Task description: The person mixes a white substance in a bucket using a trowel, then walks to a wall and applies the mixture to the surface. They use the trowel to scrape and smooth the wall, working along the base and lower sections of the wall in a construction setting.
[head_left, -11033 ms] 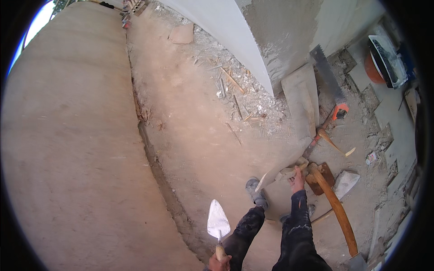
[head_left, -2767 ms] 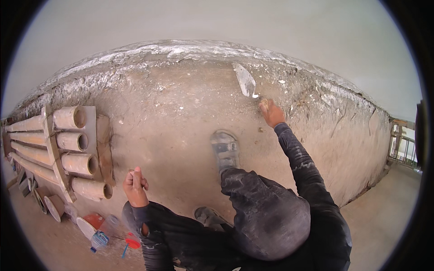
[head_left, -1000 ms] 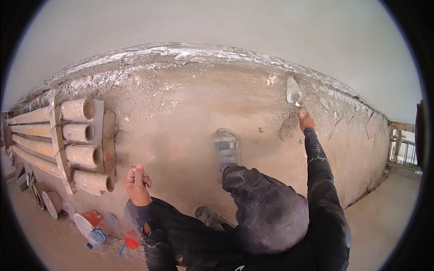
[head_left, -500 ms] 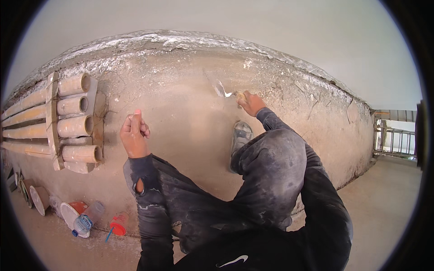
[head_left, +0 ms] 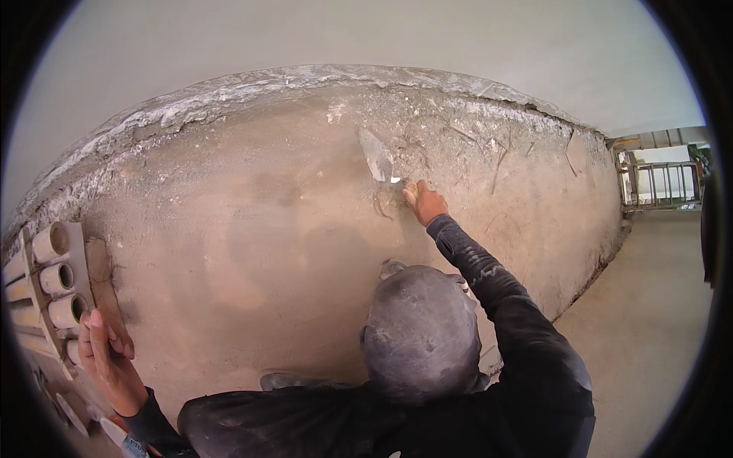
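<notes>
The dusty brown ground [head_left: 252, 282] spreads out before me, meeting a smooth pale grey wall [head_left: 366, 34] at the far side along a rough, whitish crust [head_left: 175, 114]. Thin dark strands [head_left: 498, 168] lie scattered toward the right, where a smoother floor [head_left: 649, 305] runs back to a metal railing [head_left: 663, 185].

Near left, beside a stack of dusty tubes [head_left: 63, 311], pale-rimmed containers [head_left: 72, 412] show only partly; I cannot tell what they hold.

My right hand [head_left: 427, 204] is wrapped around the handle of a trowel [head_left: 376, 156], ahead of my dusty knee [head_left: 420, 332] and near the wall's foot. Its pointed blade is dull grey, smeared, and bright near the neck, its tip angled far left; I cannot tell whether it touches the ground. My left hand [head_left: 107, 359] is raised near the tubes, fingers loosely bent and partly apart.
</notes>
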Available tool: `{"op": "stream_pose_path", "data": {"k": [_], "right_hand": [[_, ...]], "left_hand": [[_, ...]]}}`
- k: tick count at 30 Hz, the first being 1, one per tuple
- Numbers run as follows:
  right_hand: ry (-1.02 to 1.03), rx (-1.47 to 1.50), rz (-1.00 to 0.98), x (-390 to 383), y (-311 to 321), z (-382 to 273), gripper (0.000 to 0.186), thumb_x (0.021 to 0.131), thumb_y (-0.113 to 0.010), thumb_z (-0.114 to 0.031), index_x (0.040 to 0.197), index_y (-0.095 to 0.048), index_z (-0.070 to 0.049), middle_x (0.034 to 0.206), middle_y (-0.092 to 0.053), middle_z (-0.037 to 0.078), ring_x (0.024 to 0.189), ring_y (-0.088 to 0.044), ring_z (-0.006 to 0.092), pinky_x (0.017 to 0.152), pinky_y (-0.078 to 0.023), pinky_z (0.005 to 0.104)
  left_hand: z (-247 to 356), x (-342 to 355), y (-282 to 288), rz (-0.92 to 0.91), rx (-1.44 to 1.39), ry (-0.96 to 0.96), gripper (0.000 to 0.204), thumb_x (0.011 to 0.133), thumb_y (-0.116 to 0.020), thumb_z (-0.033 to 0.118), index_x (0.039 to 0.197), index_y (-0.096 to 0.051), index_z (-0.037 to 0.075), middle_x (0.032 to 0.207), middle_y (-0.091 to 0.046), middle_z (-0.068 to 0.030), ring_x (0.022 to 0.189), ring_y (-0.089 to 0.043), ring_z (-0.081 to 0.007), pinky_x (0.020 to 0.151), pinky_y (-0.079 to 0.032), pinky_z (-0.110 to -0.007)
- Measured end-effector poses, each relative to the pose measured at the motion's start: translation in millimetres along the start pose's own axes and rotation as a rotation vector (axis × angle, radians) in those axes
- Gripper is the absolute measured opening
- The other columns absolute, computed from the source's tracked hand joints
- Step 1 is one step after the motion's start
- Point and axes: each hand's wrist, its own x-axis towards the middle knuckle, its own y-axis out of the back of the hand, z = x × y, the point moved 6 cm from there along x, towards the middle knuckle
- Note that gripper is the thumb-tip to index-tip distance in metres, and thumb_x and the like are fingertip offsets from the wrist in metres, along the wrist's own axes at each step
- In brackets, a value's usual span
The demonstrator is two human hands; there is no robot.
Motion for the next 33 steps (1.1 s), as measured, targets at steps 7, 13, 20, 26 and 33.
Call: {"op": "stream_pose_path", "data": {"k": [7, 13, 20, 26, 33], "right_hand": [[-0.371, -0.104, 0.096, 43, 38, 199, 0.053, 0.086, -0.045, -0.054, 0.102, -0.048, -0.003, 0.085, -0.061, 0.029, 0.083, -0.06, 0.0445, 0.072, -0.047, 0.0514], [-0.257, 0.064, 0.24, 38, 71, 274, 0.054, 0.085, -0.047, -0.05, 0.099, -0.049, 0.002, 0.084, -0.059, 0.03, 0.082, -0.058, 0.0448, 0.071, -0.045, 0.0486], [0.15, 0.405, 0.007, 42, 31, 20, 0.048, 0.087, -0.05, -0.041, 0.111, -0.044, 0.0, 0.08, -0.061, 0.026, 0.081, -0.059, 0.0435, 0.072, -0.046, 0.0491], [0.14, 0.175, 0.042, 100, 22, 25, 0.049, 0.089, -0.044, -0.046, 0.112, -0.045, -0.003, 0.08, -0.062, 0.025, 0.079, -0.061, 0.0419, 0.071, -0.048, 0.0492], [-0.175, 0.006, -0.024, 59, 50, 125, 0.044, 0.087, -0.05, -0.043, 0.109, -0.044, -0.006, 0.083, -0.062, 0.025, 0.081, -0.062, 0.0395, 0.069, -0.048, 0.0485]], "left_hand": [[18, 3, -51, -0.104, 0.372, -0.038, 0.031, 0.09, -0.054, 0.026, 0.066, -0.043, 0.011, 0.058, -0.037, 0.002, 0.048, -0.034, -0.0057, 0.045, -0.028, -0.02], [1, 0, -56, -0.023, 0.38, -0.018, 0.032, 0.089, -0.056, 0.027, 0.064, -0.044, 0.011, 0.055, -0.038, 0.0028, 0.046, -0.036, -0.0059, 0.043, -0.028, -0.02], [-7, 18, -160, -0.3, 0.567, -0.114, 0.033, 0.088, -0.058, 0.026, 0.063, -0.044, 0.009, 0.056, -0.04, 0.0023, 0.045, -0.038, -0.0053, 0.042, -0.028, -0.02], [-35, 19, -175, -0.378, 0.716, -0.046, 0.034, 0.089, -0.057, 0.025, 0.063, -0.044, 0.006, 0.052, -0.04, 0.0031, 0.044, -0.038, -0.0045, 0.043, -0.029, -0.021], [-35, -20, -104, -0.294, 0.779, 0.002, 0.034, 0.089, -0.057, 0.023, 0.063, -0.044, 0.006, 0.053, -0.04, 0.0033, 0.044, -0.037, -0.0046, 0.042, -0.028, -0.021]]}}
